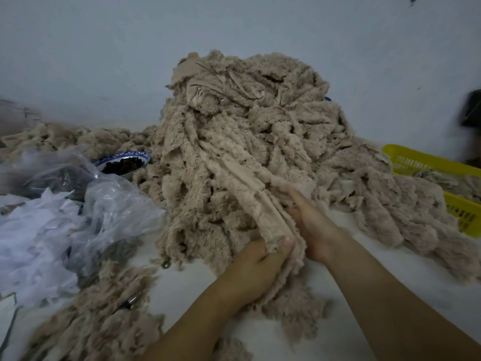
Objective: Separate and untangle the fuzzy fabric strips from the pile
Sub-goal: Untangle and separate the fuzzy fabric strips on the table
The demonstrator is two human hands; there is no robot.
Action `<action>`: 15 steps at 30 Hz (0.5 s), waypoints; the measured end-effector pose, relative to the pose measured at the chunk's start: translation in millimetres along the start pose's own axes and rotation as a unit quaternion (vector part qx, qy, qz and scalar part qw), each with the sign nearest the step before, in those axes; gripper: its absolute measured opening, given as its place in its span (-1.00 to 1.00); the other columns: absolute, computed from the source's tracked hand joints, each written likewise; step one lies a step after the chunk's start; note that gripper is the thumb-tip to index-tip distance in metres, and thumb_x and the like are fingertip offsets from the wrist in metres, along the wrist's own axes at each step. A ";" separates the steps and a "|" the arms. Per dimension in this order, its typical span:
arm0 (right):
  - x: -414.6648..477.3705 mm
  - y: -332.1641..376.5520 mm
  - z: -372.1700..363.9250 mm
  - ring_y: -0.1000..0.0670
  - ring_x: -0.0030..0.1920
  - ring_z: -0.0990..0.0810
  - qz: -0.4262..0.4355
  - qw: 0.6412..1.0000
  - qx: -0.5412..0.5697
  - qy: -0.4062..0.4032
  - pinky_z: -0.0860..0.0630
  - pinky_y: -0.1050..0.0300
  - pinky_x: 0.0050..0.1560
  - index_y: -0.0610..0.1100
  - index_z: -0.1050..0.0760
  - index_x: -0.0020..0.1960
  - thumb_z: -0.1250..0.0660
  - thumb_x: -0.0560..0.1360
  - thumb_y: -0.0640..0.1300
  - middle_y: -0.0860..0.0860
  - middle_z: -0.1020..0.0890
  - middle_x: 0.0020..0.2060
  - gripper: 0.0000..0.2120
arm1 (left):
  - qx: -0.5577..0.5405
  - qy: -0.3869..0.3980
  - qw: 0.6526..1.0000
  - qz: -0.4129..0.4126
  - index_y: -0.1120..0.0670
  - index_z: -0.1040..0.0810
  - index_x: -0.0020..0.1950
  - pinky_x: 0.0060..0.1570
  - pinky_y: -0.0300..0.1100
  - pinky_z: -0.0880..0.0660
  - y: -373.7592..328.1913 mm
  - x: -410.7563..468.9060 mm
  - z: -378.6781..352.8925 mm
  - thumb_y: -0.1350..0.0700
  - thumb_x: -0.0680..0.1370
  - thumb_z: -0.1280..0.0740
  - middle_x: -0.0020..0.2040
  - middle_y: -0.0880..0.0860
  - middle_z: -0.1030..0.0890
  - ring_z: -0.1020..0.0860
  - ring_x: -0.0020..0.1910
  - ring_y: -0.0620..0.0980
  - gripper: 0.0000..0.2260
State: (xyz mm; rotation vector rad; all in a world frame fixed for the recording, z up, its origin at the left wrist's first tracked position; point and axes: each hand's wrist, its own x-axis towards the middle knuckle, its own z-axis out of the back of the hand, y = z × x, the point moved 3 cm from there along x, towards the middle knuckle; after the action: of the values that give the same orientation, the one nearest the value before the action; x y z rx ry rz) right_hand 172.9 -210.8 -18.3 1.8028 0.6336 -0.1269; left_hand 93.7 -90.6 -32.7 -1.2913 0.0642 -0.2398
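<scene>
A tall pile of beige fuzzy fabric strips fills the middle of the white table. From its front hangs a bundle of strips that runs down to my hands. My left hand grips the lower end of this bundle, thumb on top. My right hand lies against the bundle's right side with fingers straight, pointing up into the pile. More loose beige strips lie at the front left.
Crumpled clear plastic bags with white scraps cover the left. A blue-patterned bowl of dark bits sits behind them. A yellow plastic basket stands at the right. The white table shows beside my right arm. A grey wall is behind.
</scene>
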 end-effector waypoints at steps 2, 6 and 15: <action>-8.1 -3.0 -9.5 -0.09 0.00 -0.72 0.020 0.999 -0.036 0.025 -0.66 0.07 -0.14 -0.07 -0.71 0.07 -0.34 0.51 0.23 -0.10 -0.73 0.00 -0.59 | 0.013 0.024 1.000 0.011 -0.24 -0.63 -0.07 0.05 -0.53 -0.42 1.3 -1.2 -1.3 -0.33 0.52 -0.17 -0.03 -0.32 -0.66 -0.57 0.03 -0.37 -0.69; -9.7 -5.1 -16.0 -0.06 0.05 -0.68 0.158 0.974 -0.111 -0.115 -0.59 0.05 0.10 -0.12 -0.59 0.20 -0.20 0.63 0.13 -0.06 -0.71 0.01 -0.62 | -0.022 -0.060 0.997 0.040 -0.13 -0.60 -0.40 -0.33 -0.48 -0.42 2.3 5.2 7.8 -0.24 0.60 -0.19 -0.43 -0.18 -0.60 -0.57 -0.37 -0.22 -0.57; -22.1 -49.2 -52.5 0.20 -0.49 -0.36 0.291 0.830 -0.476 -0.020 -0.25 0.27 -0.43 0.13 -0.30 -0.46 -0.18 0.63 0.14 0.15 -0.41 -0.53 -0.52 | -0.364 -0.207 0.895 0.152 0.07 -0.74 -0.20 -0.29 -0.23 -0.60 8.0 15.5 45.8 -0.06 0.60 -0.32 -0.10 0.08 -0.74 -0.71 -0.17 -0.05 -0.68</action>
State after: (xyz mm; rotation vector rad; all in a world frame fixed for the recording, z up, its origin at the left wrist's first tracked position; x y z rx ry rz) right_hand 118.6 -161.2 -34.3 0.9271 0.0304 0.4941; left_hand 118.2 -48.6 -26.2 -2.0304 -0.0136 0.3742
